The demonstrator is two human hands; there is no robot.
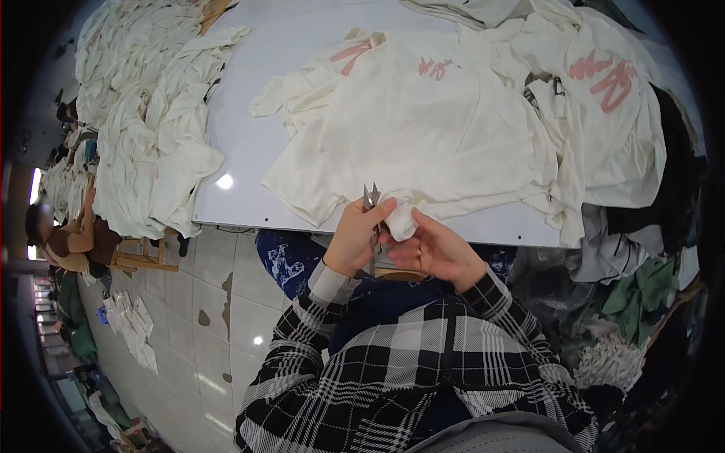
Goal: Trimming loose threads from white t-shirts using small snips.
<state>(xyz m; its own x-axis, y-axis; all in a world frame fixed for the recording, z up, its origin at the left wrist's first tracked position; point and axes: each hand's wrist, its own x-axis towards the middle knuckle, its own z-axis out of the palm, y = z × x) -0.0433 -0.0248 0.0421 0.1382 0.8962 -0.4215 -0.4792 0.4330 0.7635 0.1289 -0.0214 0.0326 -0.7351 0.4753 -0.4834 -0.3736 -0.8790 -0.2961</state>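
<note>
A white shirt (pixel 408 136) with a pink script print on its chest lies spread on the table in front of me. At the table's near edge, its lower edge is gathered into a small bunch (pixel 402 224) between my hands. My left hand (pixel 352 241) is closed around thread snips (pixel 370 198), blades pointing up and away, with the thumb against the bunched cloth. On the other side, my right hand (pixel 447 255) has its thumb on the bunch and its fingers curled below; part of that grip is hidden.
More white printed shirts (pixel 615 143) lie at the table's right. A large heap of white garments (pixel 155 128) rises on the left. Below the right edge are dark and green cloths (pixel 642 302). A person (pixel 72 238) sits far left near a wooden stool (pixel 143 257).
</note>
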